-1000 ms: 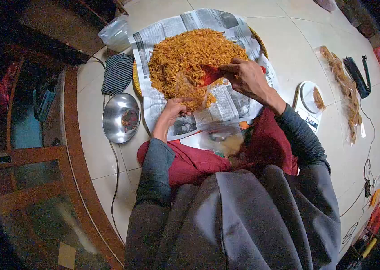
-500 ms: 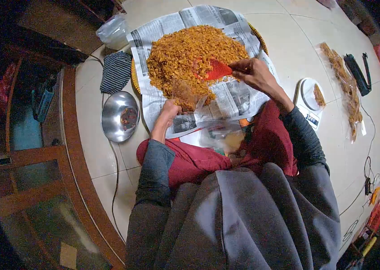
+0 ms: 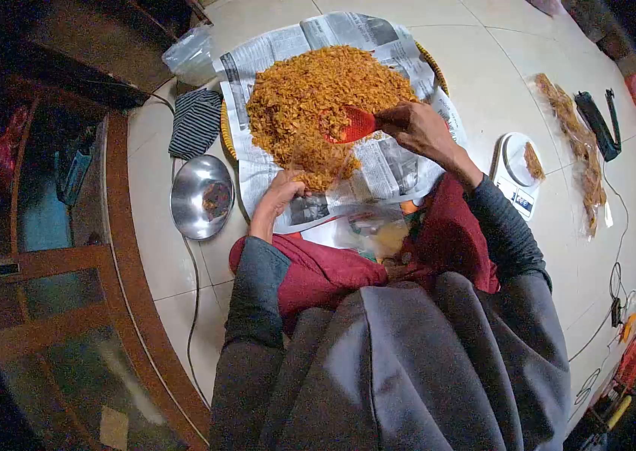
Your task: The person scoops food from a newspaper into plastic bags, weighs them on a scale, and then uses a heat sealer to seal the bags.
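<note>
A broad heap of orange-brown crispy flakes (image 3: 303, 90) lies on newspaper (image 3: 385, 169) spread over a round woven tray (image 3: 432, 68). My right hand (image 3: 423, 134) is closed around the handle of a red plastic scoop (image 3: 354, 124), whose bowl rests at the heap's lower right and carries some flakes. At the near left edge of the heap, my left hand (image 3: 282, 194) pinches a clear plastic bag (image 3: 316, 159). The bag is see-through, so its outline and how much it holds are hard to make out against the flakes.
A steel bowl (image 3: 202, 197) with dark residue and a striped cloth (image 3: 196, 124) sit to the left. On the right are a digital scale (image 3: 515, 169) with a small filled packet on it, a long row of filled bags (image 3: 575, 143) and a black device (image 3: 598, 126).
The red scoop has shifted slightly left and turned, and flakes now show in its bowl. My left hand has moved slightly down, still at the bag.
</note>
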`<state>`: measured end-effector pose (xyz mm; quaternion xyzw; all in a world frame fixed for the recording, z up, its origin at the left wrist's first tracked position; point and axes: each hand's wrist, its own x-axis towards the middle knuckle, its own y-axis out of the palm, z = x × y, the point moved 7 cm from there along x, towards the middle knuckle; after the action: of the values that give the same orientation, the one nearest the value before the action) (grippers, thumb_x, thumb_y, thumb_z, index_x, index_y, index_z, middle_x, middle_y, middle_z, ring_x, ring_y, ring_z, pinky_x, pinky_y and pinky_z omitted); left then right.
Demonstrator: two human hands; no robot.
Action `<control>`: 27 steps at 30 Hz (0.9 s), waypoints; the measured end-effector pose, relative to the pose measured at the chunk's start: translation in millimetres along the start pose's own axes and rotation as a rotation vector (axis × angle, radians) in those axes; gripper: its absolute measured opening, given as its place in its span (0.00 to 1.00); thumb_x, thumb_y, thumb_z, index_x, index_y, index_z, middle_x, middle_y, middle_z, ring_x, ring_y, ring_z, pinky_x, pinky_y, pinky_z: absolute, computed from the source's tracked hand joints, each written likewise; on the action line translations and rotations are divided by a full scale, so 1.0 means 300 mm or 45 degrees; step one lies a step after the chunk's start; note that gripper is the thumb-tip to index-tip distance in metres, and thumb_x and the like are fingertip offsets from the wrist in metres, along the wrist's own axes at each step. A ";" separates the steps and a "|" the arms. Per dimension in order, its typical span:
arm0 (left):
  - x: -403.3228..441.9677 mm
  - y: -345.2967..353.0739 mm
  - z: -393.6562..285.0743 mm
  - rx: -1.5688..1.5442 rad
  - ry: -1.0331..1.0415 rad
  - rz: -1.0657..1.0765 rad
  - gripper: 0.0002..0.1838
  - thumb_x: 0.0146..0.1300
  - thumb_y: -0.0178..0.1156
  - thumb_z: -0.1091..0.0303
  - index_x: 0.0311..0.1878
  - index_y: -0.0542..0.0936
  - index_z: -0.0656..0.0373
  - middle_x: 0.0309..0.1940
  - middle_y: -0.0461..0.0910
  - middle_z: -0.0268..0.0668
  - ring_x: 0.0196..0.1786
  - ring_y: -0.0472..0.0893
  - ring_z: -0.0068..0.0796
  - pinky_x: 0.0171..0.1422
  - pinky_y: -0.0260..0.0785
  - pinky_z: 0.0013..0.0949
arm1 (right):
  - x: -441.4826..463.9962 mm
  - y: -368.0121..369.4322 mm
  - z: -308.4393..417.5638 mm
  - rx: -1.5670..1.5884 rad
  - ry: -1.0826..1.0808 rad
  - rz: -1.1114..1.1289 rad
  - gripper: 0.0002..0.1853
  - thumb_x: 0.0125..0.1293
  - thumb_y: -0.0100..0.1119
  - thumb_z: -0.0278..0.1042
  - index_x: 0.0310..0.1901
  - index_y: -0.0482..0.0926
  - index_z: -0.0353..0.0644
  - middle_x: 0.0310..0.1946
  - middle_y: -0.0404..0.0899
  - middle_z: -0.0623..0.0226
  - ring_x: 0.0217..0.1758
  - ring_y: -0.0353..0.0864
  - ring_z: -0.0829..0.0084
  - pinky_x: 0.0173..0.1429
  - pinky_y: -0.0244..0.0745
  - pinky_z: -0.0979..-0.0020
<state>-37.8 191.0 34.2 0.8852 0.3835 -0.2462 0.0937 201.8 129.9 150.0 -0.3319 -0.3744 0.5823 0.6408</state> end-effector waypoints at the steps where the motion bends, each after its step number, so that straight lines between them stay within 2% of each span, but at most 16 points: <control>1: 0.015 -0.012 0.021 0.006 -0.011 -0.025 0.18 0.35 0.47 0.79 0.36 0.71 0.67 0.20 0.71 0.32 0.21 0.70 0.22 0.29 0.66 0.23 | 0.005 0.011 -0.021 -0.014 0.011 -0.012 0.11 0.52 0.54 0.35 0.37 0.77 0.42 0.29 0.77 0.61 0.31 0.76 0.62 0.35 0.70 0.68; 3: 0.057 -0.042 0.084 0.021 -0.033 -0.072 0.15 0.35 0.47 0.78 0.32 0.71 0.66 0.18 0.68 0.31 0.20 0.69 0.22 0.28 0.65 0.23 | 0.013 0.042 -0.064 -0.065 0.026 0.002 0.11 0.53 0.54 0.35 0.37 0.77 0.42 0.29 0.77 0.60 0.30 0.76 0.62 0.34 0.70 0.68; 6: 0.037 -0.006 0.028 -0.061 -0.004 0.051 0.11 0.35 0.48 0.78 0.28 0.70 0.63 0.16 0.64 0.29 0.18 0.67 0.22 0.27 0.64 0.25 | 0.006 0.001 -0.014 -0.115 -0.027 -0.025 0.11 0.53 0.53 0.36 0.37 0.77 0.42 0.29 0.77 0.60 0.29 0.77 0.63 0.33 0.70 0.68; 9: 0.054 0.002 0.021 -0.305 0.064 0.066 0.08 0.35 0.49 0.78 0.25 0.69 0.61 0.16 0.64 0.28 0.19 0.66 0.21 0.28 0.64 0.24 | 0.000 -0.083 0.032 -0.020 -0.042 -0.091 0.12 0.53 0.53 0.36 0.37 0.77 0.42 0.29 0.77 0.60 0.29 0.77 0.64 0.33 0.70 0.69; 12: 0.048 -0.010 -0.017 -0.204 0.158 -0.060 0.15 0.36 0.47 0.78 0.33 0.73 0.66 0.23 0.72 0.32 0.26 0.69 0.25 0.33 0.62 0.26 | 0.007 -0.095 0.018 0.091 0.015 -0.072 0.12 0.54 0.53 0.37 0.38 0.77 0.41 0.30 0.77 0.58 0.28 0.77 0.65 0.32 0.70 0.69; 15: 0.072 -0.005 -0.002 -0.289 0.153 -0.059 0.14 0.37 0.47 0.78 0.32 0.73 0.66 0.26 0.72 0.31 0.29 0.69 0.25 0.35 0.61 0.25 | -0.004 -0.090 0.013 0.122 0.024 -0.059 0.12 0.54 0.53 0.36 0.39 0.77 0.41 0.30 0.77 0.58 0.28 0.77 0.65 0.32 0.70 0.70; 18: 0.105 -0.031 0.032 -0.132 0.135 -0.081 0.15 0.36 0.48 0.78 0.33 0.74 0.65 0.28 0.73 0.32 0.31 0.70 0.24 0.36 0.61 0.24 | -0.010 -0.069 0.001 0.127 0.059 -0.013 0.12 0.54 0.53 0.36 0.39 0.77 0.41 0.30 0.77 0.59 0.28 0.77 0.66 0.32 0.70 0.70; 21: 0.053 -0.013 -0.027 -0.088 0.129 -0.104 0.13 0.36 0.48 0.79 0.31 0.72 0.64 0.24 0.69 0.27 0.24 0.65 0.20 0.27 0.56 0.22 | -0.009 -0.056 0.000 0.063 0.075 0.039 0.12 0.53 0.53 0.35 0.39 0.77 0.43 0.30 0.77 0.60 0.30 0.77 0.67 0.33 0.71 0.71; 27: 0.096 -0.039 0.010 -0.029 0.173 -0.114 0.15 0.35 0.49 0.78 0.33 0.72 0.63 0.24 0.70 0.28 0.24 0.66 0.20 0.28 0.58 0.23 | 0.001 -0.043 0.049 -0.201 -0.070 0.035 0.12 0.50 0.53 0.33 0.38 0.78 0.45 0.29 0.77 0.62 0.31 0.76 0.65 0.34 0.71 0.69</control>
<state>-30.5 216.0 17.2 0.8807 0.4309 -0.1853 0.0664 195.6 128.6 168.6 -0.3703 -0.4319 0.5688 0.5940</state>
